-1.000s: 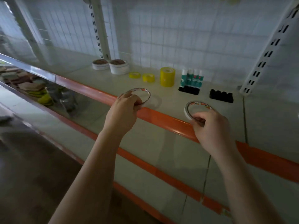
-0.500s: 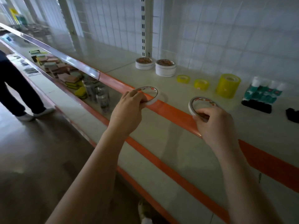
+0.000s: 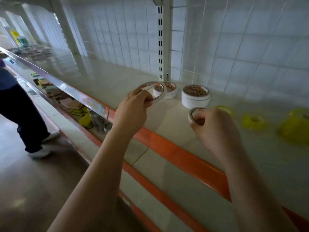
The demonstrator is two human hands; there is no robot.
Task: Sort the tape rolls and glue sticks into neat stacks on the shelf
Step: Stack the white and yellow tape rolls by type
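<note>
A pale shop shelf [image 3: 117,84] with an orange front edge is running along a white tiled wall. Over it, the left hand [image 3: 132,111] is pinching a thin white tape roll [image 3: 154,92] by its near rim, holding it tilted in front of the left stack of tape rolls [image 3: 170,92]. The right hand [image 3: 215,129] is gripping a second thin tape roll [image 3: 194,113] with curled fingers, just in front of the right stack [image 3: 195,96]. Three yellow tape rolls [image 3: 253,121] are lying in a row to the right, the farthest right being the tallest. A person's legs [image 3: 21,111] are standing on the floor at the left.
</note>
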